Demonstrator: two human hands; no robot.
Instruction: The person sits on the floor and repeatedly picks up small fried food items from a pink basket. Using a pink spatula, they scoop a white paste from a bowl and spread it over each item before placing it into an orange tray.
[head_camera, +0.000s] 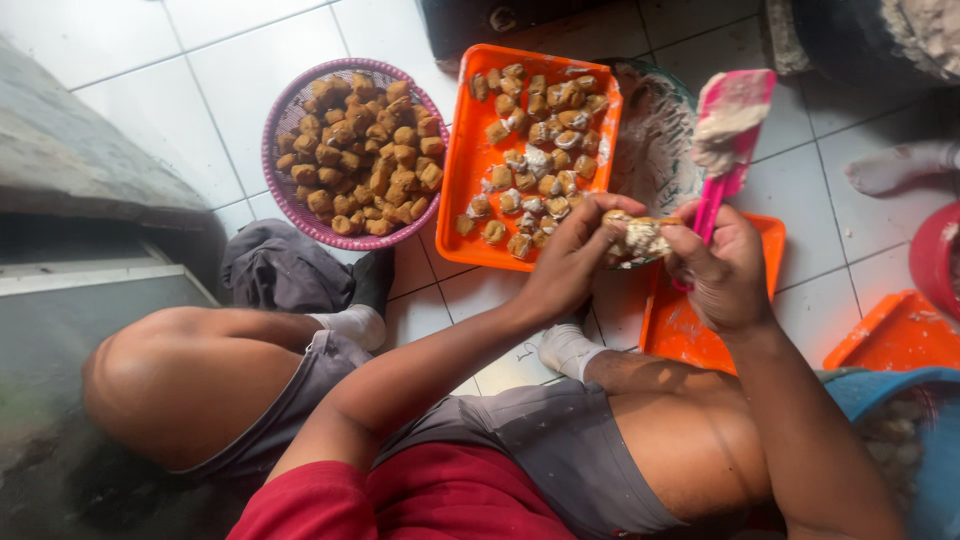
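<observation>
Two hands meet over the floor, both on one piece of fried tofu (635, 238) smeared with pale filling. Left hand (572, 262) curls around the tofu piece from its left side, fingers clenched on it. Right hand (722, 272) pinches the tofu's right end with the fingertips and also grips the handle of a pink spatula (728, 135), whose blade sticks up past the hand, caked with pale paste.

Just beyond the left hand sits an orange tray (462, 160) holding filled tofu pieces, some showing white paste. Further left of that tray, well apart from the hands, a purple round basket (282, 190) is heaped with plain brown fried tofu. Behind the hands, between tray and spatula, a bowl (655, 135) smeared with pale paste, partly hidden. Under the right hand lies a second orange tray (680, 335), bare where visible. A third orange tray (895, 335) lies off to the right. White tiled floor (240, 70) under everything; person sits with knees bent, grey shorts, red shirt.
</observation>
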